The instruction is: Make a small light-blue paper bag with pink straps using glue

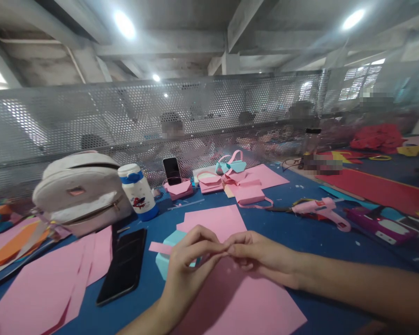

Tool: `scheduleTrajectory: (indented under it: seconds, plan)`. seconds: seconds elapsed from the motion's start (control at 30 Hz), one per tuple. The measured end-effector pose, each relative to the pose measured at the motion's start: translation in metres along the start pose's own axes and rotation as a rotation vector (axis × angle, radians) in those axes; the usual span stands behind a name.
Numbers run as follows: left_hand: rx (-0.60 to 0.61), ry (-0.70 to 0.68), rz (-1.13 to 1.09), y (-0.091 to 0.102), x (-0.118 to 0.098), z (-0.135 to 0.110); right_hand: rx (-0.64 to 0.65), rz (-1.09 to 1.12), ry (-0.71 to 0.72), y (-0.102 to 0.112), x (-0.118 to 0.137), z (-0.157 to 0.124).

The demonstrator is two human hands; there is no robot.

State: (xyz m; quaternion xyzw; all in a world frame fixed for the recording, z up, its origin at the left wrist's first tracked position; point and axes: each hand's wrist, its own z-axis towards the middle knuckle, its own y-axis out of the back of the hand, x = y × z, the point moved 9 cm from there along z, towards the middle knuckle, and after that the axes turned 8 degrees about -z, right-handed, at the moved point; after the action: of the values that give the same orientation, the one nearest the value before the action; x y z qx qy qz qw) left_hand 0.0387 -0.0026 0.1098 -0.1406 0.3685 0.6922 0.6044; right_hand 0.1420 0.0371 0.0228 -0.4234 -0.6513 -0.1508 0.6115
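My left hand (195, 260) and my right hand (253, 251) meet in front of me, thumbs and fingertips pinched together. What sits between the fingertips is too small or hidden to make out. Behind my left hand is a folded light-blue paper piece (172, 238), partly covered by it. A pink paper strip (160, 247) sticks out to the left across that piece; its other end is hidden by my hand. Beneath both hands lie pink paper sheets (244, 298) on the blue tabletop (317, 298).
Left are a black phone (124, 265), pink sheets (38, 288), a white bottle (138, 190) and a backpack (80, 193). Small pink paper bags (179, 188) stand at the back. A pink glue gun (321, 207) and scissors (282, 209) lie right. A perforated metal screen (125, 116) rises behind.
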Motion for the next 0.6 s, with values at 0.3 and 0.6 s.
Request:
scheduleTrajectory:
  seconds: [0.3,0.6]
  plan:
    - [-0.066,0.212,-0.067,0.01,0.018,-0.003,-0.024,0.045,-0.068,0.003,-0.011,-0.002]
    - [0.162,0.27,-0.021,0.011,0.005,-0.022,-0.136,0.192,-0.073,0.032,-0.014,0.001]
